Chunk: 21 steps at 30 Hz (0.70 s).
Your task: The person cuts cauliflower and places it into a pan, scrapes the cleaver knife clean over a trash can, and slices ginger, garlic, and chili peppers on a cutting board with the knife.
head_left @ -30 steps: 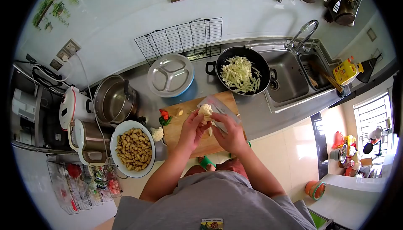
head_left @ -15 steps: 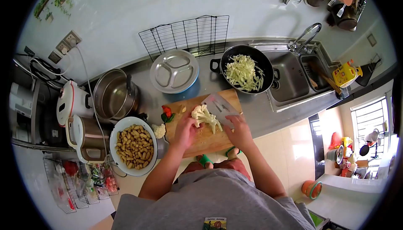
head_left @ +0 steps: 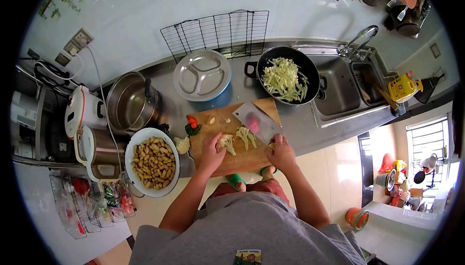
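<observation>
My left hand (head_left: 212,154) is closed on a cauliflower piece (head_left: 226,144) at the middle of the wooden cutting board (head_left: 213,168). A separate cauliflower piece (head_left: 246,137) lies just right of it, untouched. My right hand (head_left: 282,154) is wrapped around the handle of a cleaver (head_left: 256,122), whose broad blade points up and left over the board. On the board's left side are red and green peppers (head_left: 193,125) and some small pale pieces, perhaps garlic (head_left: 211,119). Another cauliflower chunk (head_left: 182,145) sits at the left edge.
A black wok (head_left: 286,77) of pale shredded vegetable stands behind the board, left of the sink (head_left: 337,90). A divided metal plate (head_left: 202,77) rests on a blue container. To the left are a bowl of peanuts (head_left: 154,187), a steel pot (head_left: 131,100) and cookers (head_left: 99,149).
The cauliflower now lies as two separate pieces, one under my left hand. My right hand has moved slightly right and closed around the cleaver's handle. The whole view has shifted a little.
</observation>
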Each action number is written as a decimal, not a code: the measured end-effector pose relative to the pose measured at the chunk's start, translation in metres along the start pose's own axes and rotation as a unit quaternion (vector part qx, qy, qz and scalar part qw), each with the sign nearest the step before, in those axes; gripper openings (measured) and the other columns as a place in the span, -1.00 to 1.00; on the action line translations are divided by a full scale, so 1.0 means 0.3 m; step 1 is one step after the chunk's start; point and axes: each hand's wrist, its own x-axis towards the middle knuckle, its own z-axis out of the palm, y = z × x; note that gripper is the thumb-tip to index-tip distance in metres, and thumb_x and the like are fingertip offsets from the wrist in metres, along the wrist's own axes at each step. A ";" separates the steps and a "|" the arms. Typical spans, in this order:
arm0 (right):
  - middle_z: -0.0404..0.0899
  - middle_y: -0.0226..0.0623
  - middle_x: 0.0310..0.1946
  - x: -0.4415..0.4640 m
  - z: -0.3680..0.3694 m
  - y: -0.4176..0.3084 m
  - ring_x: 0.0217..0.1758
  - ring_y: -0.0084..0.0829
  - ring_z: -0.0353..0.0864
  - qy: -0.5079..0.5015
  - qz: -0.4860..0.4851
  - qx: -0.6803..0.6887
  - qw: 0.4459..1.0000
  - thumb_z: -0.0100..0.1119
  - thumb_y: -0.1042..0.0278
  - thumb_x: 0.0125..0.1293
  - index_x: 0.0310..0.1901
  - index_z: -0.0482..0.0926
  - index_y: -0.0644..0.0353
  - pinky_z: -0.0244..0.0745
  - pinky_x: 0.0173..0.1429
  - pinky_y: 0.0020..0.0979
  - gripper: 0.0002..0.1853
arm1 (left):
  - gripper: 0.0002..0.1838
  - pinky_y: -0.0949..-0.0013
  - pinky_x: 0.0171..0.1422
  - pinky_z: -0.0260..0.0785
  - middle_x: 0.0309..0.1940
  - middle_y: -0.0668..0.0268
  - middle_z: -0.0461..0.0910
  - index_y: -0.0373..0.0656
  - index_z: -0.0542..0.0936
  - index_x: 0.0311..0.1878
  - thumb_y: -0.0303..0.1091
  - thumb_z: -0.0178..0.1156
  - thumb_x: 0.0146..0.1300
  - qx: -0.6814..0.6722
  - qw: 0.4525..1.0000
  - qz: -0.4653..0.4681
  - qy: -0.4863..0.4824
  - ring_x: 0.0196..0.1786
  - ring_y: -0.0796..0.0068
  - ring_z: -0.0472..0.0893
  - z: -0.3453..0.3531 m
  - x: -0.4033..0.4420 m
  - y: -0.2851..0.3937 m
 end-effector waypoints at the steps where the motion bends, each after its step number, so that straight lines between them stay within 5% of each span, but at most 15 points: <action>1: 0.54 0.07 -0.09 -0.004 -0.011 -0.004 -0.16 0.12 0.61 -0.002 0.001 0.000 1.000 0.17 0.34 0.10 0.04 0.39 0.10 0.55 -0.08 0.01 -0.58 | -0.50 0.33 0.10 0.42 0.06 0.16 0.49 -0.18 0.49 0.24 -0.54 0.17 0.18 0.077 0.995 0.061 0.031 0.02 0.26 0.54 -0.009 -0.010 0.057; 3: 0.59 0.09 -0.17 -0.018 -0.037 -0.007 -0.22 0.11 0.62 0.031 -0.009 0.049 0.998 0.18 0.32 0.13 0.13 0.39 0.12 0.55 -0.13 -0.01 -0.51 | -0.51 0.32 0.14 0.41 0.09 0.13 0.47 -0.14 0.50 0.24 -0.54 0.18 0.20 0.154 0.979 0.122 0.057 0.03 0.23 0.55 -0.015 -0.012 0.153; 5: 0.60 0.09 -0.24 -0.045 -0.090 -0.041 -0.25 0.07 0.64 0.019 0.014 0.088 0.996 0.20 0.28 0.16 0.14 0.44 0.15 0.54 -0.15 -0.06 -0.52 | -0.52 0.09 0.19 0.37 0.13 0.02 0.44 -0.16 0.53 0.18 -0.51 0.23 0.12 0.221 0.943 0.248 0.026 0.10 -0.02 0.47 -0.007 0.008 0.214; 12: 0.61 0.09 -0.45 -0.174 -0.156 -0.083 -0.46 -0.05 0.65 -0.011 0.035 0.198 0.979 0.25 0.18 0.27 -0.05 0.62 0.29 0.52 -0.30 -0.21 -0.64 | -0.50 0.08 0.13 0.41 0.06 0.04 0.50 -0.17 0.55 0.14 -0.51 0.28 0.05 0.219 0.939 0.262 -0.037 0.07 -0.02 0.51 0.102 0.092 0.205; 16: 0.61 0.09 -0.45 -0.228 -0.164 -0.092 -0.45 -0.04 0.65 -0.047 0.070 0.177 0.981 0.24 0.23 0.27 -0.02 0.60 0.32 0.52 -0.29 -0.20 -0.65 | -0.58 0.09 0.03 0.43 -0.12 0.09 0.58 -0.17 0.61 0.03 -0.56 0.26 0.01 0.219 0.950 0.222 -0.027 -0.02 0.02 0.56 0.098 0.103 0.162; 21: 0.62 0.06 -0.38 -0.303 -0.163 -0.068 -0.32 0.00 0.66 -0.021 -0.008 0.198 0.980 0.23 0.30 0.25 -0.01 0.60 0.30 0.54 -0.20 -0.17 -0.67 | -0.73 0.09 -0.01 0.41 -0.24 0.16 0.59 -0.18 0.65 -0.12 -0.55 0.23 0.05 0.261 0.944 0.201 0.032 -0.10 0.10 0.56 0.069 0.075 0.188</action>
